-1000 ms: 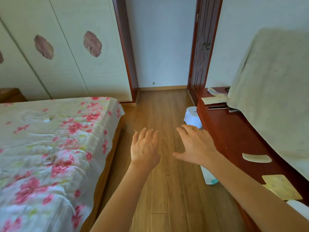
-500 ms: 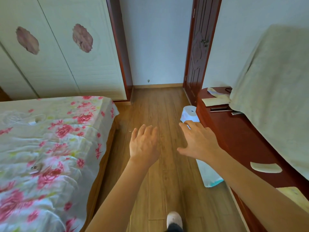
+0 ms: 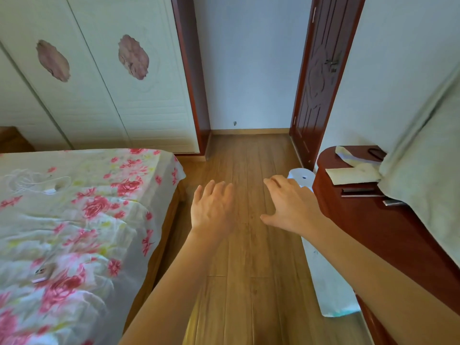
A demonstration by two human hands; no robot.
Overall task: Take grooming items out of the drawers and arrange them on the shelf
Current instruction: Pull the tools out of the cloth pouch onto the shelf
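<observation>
While left hand (image 3: 212,207) stays spread, right hand (image 3: 291,205) hovers.

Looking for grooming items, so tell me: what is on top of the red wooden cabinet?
On the red wooden cabinet lie a folded pale cloth, dark flat bars and a big draped sheet. Whatever the sheet covers is hidden.

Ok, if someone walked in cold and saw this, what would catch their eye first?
Most likely the two bare hands, the left hand and right hand, held out open and empty over the wooden floor in the middle of the view. Next comes the bed on the left with its pink-flowered cover. Then the dark red cabinet along the right, partly draped in a pale cloth.
</observation>
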